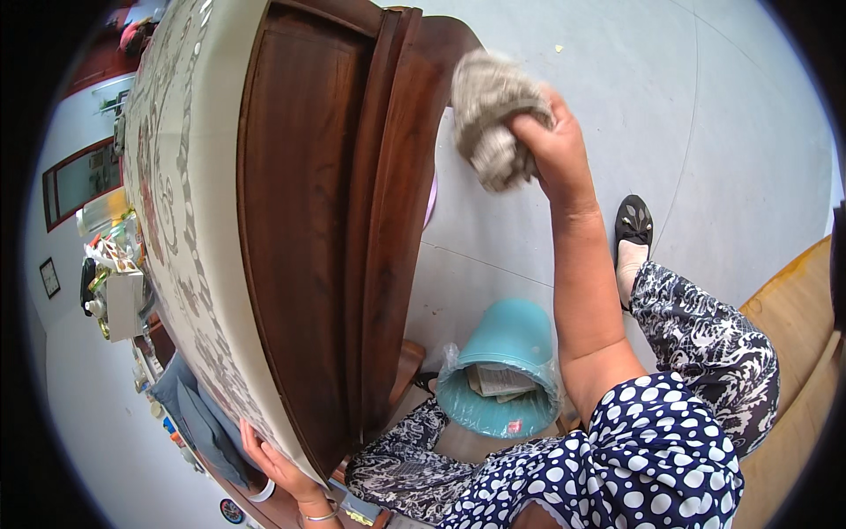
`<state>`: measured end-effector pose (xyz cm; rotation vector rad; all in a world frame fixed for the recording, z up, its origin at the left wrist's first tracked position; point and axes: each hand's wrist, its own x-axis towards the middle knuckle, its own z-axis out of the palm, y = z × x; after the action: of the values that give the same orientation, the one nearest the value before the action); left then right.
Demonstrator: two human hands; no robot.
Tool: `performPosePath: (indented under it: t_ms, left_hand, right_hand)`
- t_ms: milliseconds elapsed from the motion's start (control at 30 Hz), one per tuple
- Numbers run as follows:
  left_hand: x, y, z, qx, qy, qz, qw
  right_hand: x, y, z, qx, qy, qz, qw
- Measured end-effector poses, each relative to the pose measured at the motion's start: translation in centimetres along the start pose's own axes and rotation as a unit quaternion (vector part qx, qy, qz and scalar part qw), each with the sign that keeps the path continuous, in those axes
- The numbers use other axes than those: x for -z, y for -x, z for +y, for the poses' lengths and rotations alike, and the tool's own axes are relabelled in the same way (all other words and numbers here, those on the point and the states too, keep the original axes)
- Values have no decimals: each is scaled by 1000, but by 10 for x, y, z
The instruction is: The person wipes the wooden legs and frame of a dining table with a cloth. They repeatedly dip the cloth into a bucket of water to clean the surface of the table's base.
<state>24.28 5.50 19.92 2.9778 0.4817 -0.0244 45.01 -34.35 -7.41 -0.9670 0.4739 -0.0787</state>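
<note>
A crumpled grey-beige rag (499, 119) is bunched in my right hand (557, 145), whose fingers close around it. Arm stretched out, I hold it beside the far leg end (441, 53) of a dark brown wooden table (304, 212), above the grey floor; the rag is slightly blurred. My left hand (280, 463), with a bangle at the wrist, rests at the near edge of the patterned cream tablecloth (189, 264). Its fingers are stretched out along the cloth and grip nothing that I can see.
A turquoise bin (507, 339) with a plastic liner and papers inside stands between my legs. Boxes and containers (115, 291) crowd the table's far left side, near grey fabric (198, 414). A tan wooden surface (793, 353) is at the right. A small scrap (559, 48) lies on the floor.
</note>
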Motion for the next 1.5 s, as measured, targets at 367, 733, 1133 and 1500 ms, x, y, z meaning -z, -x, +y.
performPosePath:
  t_ms: [367, 733, 1133, 1500]
  left_hand:
    - [1, 0, -3, -18, 9, 1, 1000]
    - [-11, -5, -18, -57, 54, 29, 996]
    - [-36, -16, -27, -109, 71, 108, 986]
    - [-34, -13, -24, -116, 43, 150, 981]
  right_hand:
    - [-75, -54, -11, 234, 465, 85, 849]
    - [-85, 24, 3, 204, 581, 23, 787]
    - [-108, 215, 68, 200, 614, -203, 736]
    - [-108, 275, 38, 125, 554, -331, 753]
